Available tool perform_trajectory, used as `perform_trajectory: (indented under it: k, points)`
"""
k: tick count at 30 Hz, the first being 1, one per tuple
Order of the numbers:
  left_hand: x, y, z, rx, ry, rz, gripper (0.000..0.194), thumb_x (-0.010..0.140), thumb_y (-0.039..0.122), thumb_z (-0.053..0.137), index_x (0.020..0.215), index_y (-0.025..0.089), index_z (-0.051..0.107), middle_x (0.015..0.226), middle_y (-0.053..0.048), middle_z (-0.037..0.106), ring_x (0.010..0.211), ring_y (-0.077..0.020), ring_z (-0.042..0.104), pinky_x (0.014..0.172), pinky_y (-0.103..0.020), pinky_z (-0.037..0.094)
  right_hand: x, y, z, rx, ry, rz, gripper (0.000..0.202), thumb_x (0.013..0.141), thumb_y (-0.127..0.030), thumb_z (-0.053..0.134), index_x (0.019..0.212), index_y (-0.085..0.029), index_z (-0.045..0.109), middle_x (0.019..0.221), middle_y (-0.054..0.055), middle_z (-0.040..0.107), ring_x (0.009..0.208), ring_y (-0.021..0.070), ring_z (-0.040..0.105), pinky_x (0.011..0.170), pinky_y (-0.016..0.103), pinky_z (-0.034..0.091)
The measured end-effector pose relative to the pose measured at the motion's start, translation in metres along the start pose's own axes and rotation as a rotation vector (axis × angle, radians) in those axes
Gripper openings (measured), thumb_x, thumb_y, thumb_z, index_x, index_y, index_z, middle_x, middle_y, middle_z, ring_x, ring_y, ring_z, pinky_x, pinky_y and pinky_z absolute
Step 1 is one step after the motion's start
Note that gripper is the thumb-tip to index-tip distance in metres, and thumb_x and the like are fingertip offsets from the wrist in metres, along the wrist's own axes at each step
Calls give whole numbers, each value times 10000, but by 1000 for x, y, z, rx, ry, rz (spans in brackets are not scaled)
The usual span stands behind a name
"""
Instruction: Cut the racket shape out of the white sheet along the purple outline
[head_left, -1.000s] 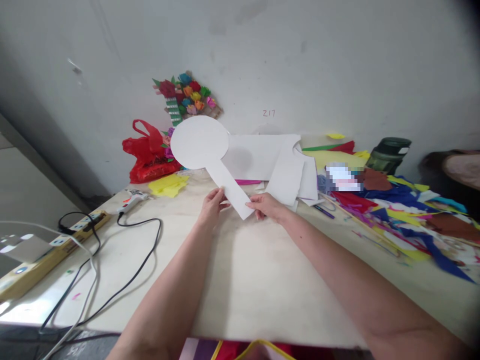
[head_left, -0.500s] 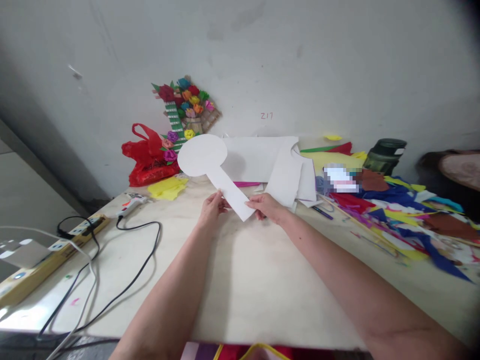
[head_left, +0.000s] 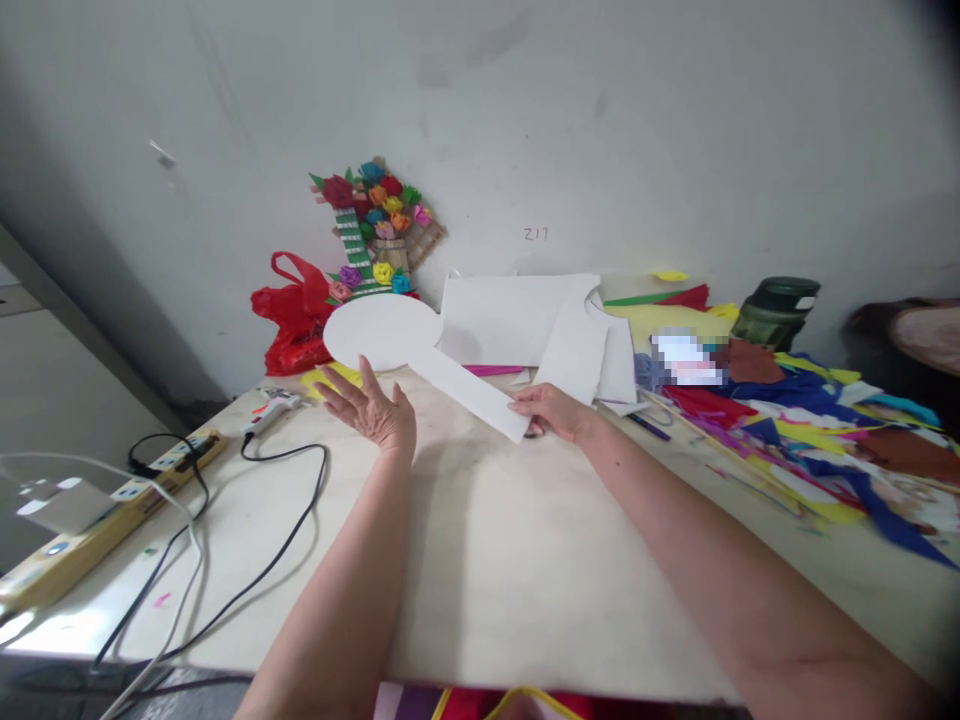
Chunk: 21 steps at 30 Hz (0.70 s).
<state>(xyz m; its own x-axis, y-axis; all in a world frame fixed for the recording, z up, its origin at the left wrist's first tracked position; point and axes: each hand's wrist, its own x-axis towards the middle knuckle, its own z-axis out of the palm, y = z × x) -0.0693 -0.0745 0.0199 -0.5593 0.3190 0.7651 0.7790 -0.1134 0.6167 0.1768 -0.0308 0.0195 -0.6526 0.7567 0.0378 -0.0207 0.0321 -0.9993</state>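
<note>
A white paper cutout [head_left: 469, 388], a round head on a long straight strip, is held above the table. My right hand [head_left: 551, 412] pinches the strip's lower end between thumb and fingers. My left hand [head_left: 371, 408] is open with its fingers spread, just below the round head and apart from the strip. Behind the cutout, larger white paper sheets [head_left: 517, 315] stand or lean toward the wall, one with a curved notch at its upper right.
A power strip [head_left: 112, 510] and cables [head_left: 300, 510] lie at the left. Behind are a red plastic bag [head_left: 296, 310] and a paper flower decoration [head_left: 382, 215]. At the right are a phone [head_left: 686, 358], a dark green bottle [head_left: 776, 312], a pen [head_left: 649, 426] and coloured scraps [head_left: 817, 430].
My left hand has let go of the strip, moved left and spread its fingers. The cutout has tilted flatter, its round head now lower and further left. My right hand still grips the end.
</note>
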Motion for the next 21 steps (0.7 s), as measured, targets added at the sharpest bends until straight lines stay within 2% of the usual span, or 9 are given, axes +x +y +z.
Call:
perform_trajectory:
  k: [2, 4, 6, 8, 12, 14, 17, 19, 21]
  points:
    - [0, 3, -3, -51, -37, 17, 413, 696, 187, 611, 1101, 258, 563, 1487, -19, 56, 1330, -251, -142, 1022, -504, -112, -2, -1, -2, -6, -18, 14, 199, 671, -287, 638, 664, -91, 602, 489, -7, 526, 376, 40, 388, 339, 175, 244]
    - [1, 2, -3, -101, -75, 35, 223, 730, 200, 584, 934, 276, 634, 1453, 17, 222, 1343, -239, -75, 1016, -510, -131, -3, -3, -3, 10, -14, 22, 194, 660, -281, 649, 650, -93, 600, 485, -2, 527, 386, 51, 407, 339, 175, 253]
    - [2, -1, -1, -135, -105, 66, 167, 760, 199, 552, 858, 288, 655, 1337, 10, 435, 1348, -221, 60, 1022, -500, -132, -4, -6, -3, 47, 27, 24, 221, 666, -312, 643, 688, -94, 615, 487, 6, 534, 396, 69, 429, 341, 181, 270]
    - [4, -4, 2, -174, -125, 94, 183, 780, 203, 533, 871, 292, 664, 1202, -13, 564, 1320, -210, 203, 1044, -484, -82, -5, -10, -4, 106, 104, 0, 339, 720, -435, 570, 760, -104, 630, 499, 19, 548, 407, 89, 448, 351, 193, 296]
    - [12, -6, 5, -329, -128, 31, 181, 778, 253, 554, 921, 248, 664, 1122, -49, 608, 1198, -206, 417, 1043, -392, 196, -5, -15, -10, 177, 168, -30, 661, 782, -663, 266, 869, -119, 630, 594, 78, 623, 409, 108, 468, 382, 222, 337]
    - [18, -2, 7, -420, -49, -87, 176, 760, 293, 579, 892, 211, 663, 1029, -52, 638, 1079, -196, 516, 974, -332, 321, -3, -14, -12, 184, 166, -23, 654, 795, -650, 261, 882, -113, 624, 627, 93, 643, 401, 105, 467, 385, 220, 339]
    - [24, 5, 11, -640, 117, -262, 215, 726, 339, 605, 851, 170, 652, 882, -32, 655, 921, -163, 579, 871, -274, 409, 1, -9, -11, 200, 215, -12, 520, 822, -559, 356, 878, -110, 612, 694, 101, 659, 446, 104, 502, 400, 210, 366]
    - [24, 6, 13, -836, 72, -352, 255, 708, 350, 616, 876, 161, 647, 860, -23, 657, 861, -139, 588, 824, -248, 434, 4, -6, -9, 201, 281, -12, 431, 817, -501, 431, 889, -112, 601, 789, 111, 663, 507, 107, 536, 417, 206, 394]
    - [20, 4, 13, -982, -96, -455, 292, 682, 357, 638, 896, 159, 648, 861, -27, 663, 828, -132, 594, 784, -233, 450, 5, -4, -6, 197, 362, -25, 377, 800, -465, 488, 917, -121, 590, 885, 113, 651, 557, 107, 557, 421, 204, 411]
